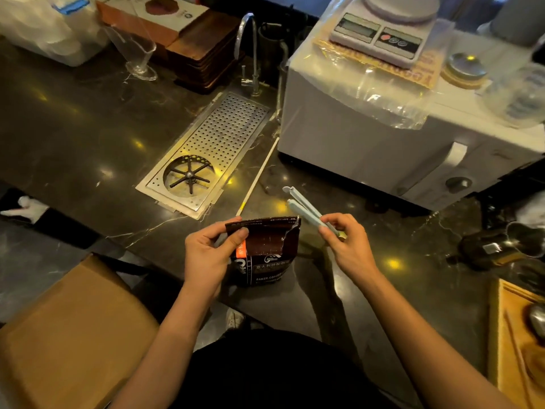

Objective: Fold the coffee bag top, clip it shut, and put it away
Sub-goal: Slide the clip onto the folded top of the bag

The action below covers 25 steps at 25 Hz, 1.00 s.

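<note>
- Coffee bag (265,255) stands upright on the dark marble counter (88,128), at the near edge, about 6 o'clock from the perforated drain tray (212,149).
- Left hand (206,255) has fingers closed on the bag's top-left corner: thumb on the front face, the others behind. The top band looks turned over already; the right end of the fold is ragged and lifting slightly.
- Right hand (351,246) has fingertips pinched on the hinge end of the pale blue sealing clip (306,211). The clip's two arms are splayed open and point to 11 o'clock, away from the body.
- Clip sits just beside the bag's top-right corner, at 2 o'clock from it, not yet over the fold.
- Step in hand, as I read it: slide the open clip onto the folded top from the right.
- Do it well: keep the left pinch tight so the fold stays flat; swing the clip parallel to the top edge first, since it's angled off now.
- Feed the fold fully between the arms up to the hinge, so the ragged right end is caught inside, not poking out.
- Close at the free end until the latch seats; can't tell the latch type from here.
- Risk: the bag is light and may tip toward 12 o'clock if pushed; brace with the left.
- White appliance (383,137) at 2 o'clock is well apart, no interference.
</note>
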{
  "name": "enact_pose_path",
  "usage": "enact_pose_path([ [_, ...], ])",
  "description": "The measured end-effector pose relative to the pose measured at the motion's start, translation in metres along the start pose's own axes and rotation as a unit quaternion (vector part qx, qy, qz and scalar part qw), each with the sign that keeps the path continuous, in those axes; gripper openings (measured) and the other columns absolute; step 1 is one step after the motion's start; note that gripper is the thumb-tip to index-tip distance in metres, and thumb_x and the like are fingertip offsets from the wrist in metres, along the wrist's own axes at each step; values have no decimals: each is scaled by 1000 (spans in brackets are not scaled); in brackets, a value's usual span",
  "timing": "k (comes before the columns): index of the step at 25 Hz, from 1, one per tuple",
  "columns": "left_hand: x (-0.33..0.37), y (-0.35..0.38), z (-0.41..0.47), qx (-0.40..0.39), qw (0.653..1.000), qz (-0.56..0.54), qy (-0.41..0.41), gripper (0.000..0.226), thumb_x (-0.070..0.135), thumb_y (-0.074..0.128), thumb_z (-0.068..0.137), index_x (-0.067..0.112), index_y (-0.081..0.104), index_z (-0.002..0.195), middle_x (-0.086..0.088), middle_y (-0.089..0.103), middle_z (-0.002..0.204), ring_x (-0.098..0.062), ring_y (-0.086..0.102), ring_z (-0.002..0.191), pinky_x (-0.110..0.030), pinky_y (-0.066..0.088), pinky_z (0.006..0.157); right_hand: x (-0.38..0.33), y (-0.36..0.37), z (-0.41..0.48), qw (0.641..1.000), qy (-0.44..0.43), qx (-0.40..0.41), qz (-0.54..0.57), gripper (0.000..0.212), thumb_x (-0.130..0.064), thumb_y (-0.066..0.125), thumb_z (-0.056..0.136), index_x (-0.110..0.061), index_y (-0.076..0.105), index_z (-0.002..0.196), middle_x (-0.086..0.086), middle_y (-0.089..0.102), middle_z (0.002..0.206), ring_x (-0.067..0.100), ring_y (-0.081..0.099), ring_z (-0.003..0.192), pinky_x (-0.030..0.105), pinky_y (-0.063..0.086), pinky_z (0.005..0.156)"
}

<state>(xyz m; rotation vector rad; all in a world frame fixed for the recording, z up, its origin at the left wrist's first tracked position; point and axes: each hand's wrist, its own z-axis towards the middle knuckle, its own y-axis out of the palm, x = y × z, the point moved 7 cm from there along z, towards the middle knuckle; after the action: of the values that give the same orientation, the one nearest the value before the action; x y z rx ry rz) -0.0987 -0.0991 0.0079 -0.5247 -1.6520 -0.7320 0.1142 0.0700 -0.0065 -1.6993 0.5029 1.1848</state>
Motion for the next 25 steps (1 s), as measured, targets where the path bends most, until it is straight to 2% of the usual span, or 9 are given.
enact_pose_path([
  [2, -5, 19, 11, -33, 999, 14, -5, 22, 5, 74, 74, 13, 75, 95, 10, 78, 88, -5, 72, 87, -19, 57, 71, -5, -19, -15, 998, 22, 27, 52, 14, -11, 66, 93, -24, 69, 98, 5, 61, 105, 22, 61, 97, 39, 57, 79],
  [4, -7, 40, 15, -66, 998, 22, -12, 23, 14, 76, 69, 15, 75, 93, 14, 78, 90, -4, 72, 91, -18, 56, 73, -9, -39, -26, 994, 31, 49, 97, 17, -11, 65, 93, -26, 69, 98, 6, 63, 108, 23, 63, 98, 32, 58, 75],
  [6, -12, 46, 17, -83, 996, 28, -3, 20, 10, 77, 72, 17, 76, 90, 14, 78, 88, -2, 72, 89, -16, 55, 73, -13, -43, -32, 992, 29, 37, 117, 19, -9, 65, 92, -26, 70, 98, 9, 64, 109, 20, 64, 94, 25, 57, 71],
  [8, -9, 47, 18, -91, 996, 26, 2, 25, 0, 74, 78, 23, 78, 87, 12, 78, 87, -3, 73, 86, -17, 55, 71, -15, -41, -37, 993, 23, 22, 118, 19, -6, 66, 91, -22, 72, 99, 9, 64, 108, 17, 64, 90, 26, 56, 72],
  [12, -13, 52, 28, -82, 994, 66, 1, 31, 6, 76, 79, 36, 80, 84, 7, 78, 92, -10, 73, 92, -26, 58, 76, -23, -46, -43, 997, 1, -15, 73, 21, -5, 66, 90, -24, 73, 98, 6, 63, 106, 13, 63, 95, 30, 57, 77],
  [14, -24, 120, 39, -221, 973, 63, -15, 30, 8, 77, 79, 37, 79, 87, 8, 78, 94, -9, 73, 93, -26, 59, 77, -10, -94, -58, 994, 33, 102, 29, 25, -7, 68, 89, -30, 72, 95, 4, 62, 106, 13, 61, 101, 33, 57, 81],
  [18, -23, 124, 42, -210, 975, 64, -20, 22, 12, 77, 80, 27, 79, 96, -3, 78, 97, -21, 74, 95, -36, 59, 79, -18, -93, -55, 995, 19, 94, 14, 28, -7, 70, 88, -34, 70, 93, 2, 63, 106, 14, 61, 104, 34, 53, 86],
  [22, -25, 117, 38, -218, 975, 48, -14, 25, 12, 76, 80, 33, 79, 93, 2, 78, 94, -17, 74, 92, -32, 59, 76, -21, -77, -52, 996, 6, 86, 28, 19, -5, 71, 87, -22, 69, 95, -1, 66, 99, 15, 63, 94, 33, 51, 81],
  [25, -23, 118, 36, -221, 974, 49, -15, 25, 11, 76, 79, 30, 79, 94, -1, 79, 95, -21, 74, 94, -35, 59, 78, -19, -76, -49, 993, 21, 83, 76, 24, -7, 73, 86, -23, 61, 99, 1, 67, 100, 21, 65, 96, 36, 54, 83],
])
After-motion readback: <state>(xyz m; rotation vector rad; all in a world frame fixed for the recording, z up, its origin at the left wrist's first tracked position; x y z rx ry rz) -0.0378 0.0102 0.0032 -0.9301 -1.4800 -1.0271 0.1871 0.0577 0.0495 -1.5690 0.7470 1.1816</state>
